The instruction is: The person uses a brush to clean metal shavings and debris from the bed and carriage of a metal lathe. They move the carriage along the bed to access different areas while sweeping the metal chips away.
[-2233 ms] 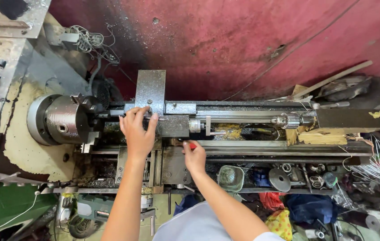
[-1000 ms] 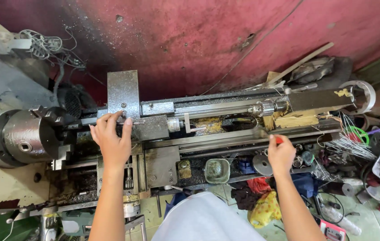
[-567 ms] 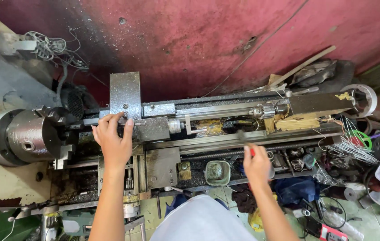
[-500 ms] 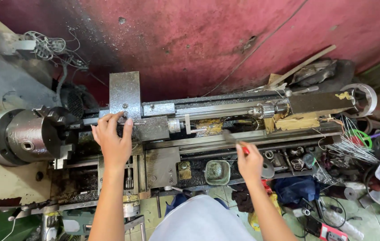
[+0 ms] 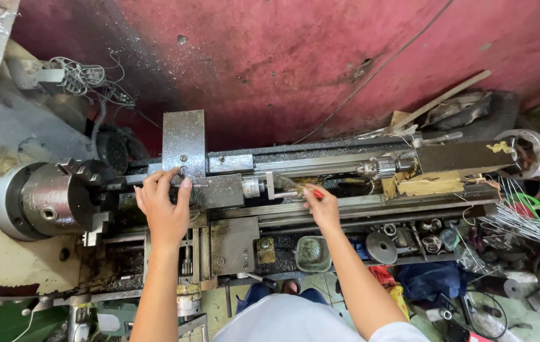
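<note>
Since a moment ago the right hand [image 5: 322, 208] has carried the red-handled brush [image 5: 295, 187] leftward along the lathe bed [image 5: 371, 206]; fingers closed around its handle, bristles at the carriage's right edge. The left hand [image 5: 163, 206] rests spread, fingers apart, on the tool post [image 5: 219, 190] beside the chuck [image 5: 48, 201]

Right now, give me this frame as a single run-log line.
left hand: flat on lathe carriage | right hand: holds red-handled brush at the bed | chuck: left, untouched
</note>
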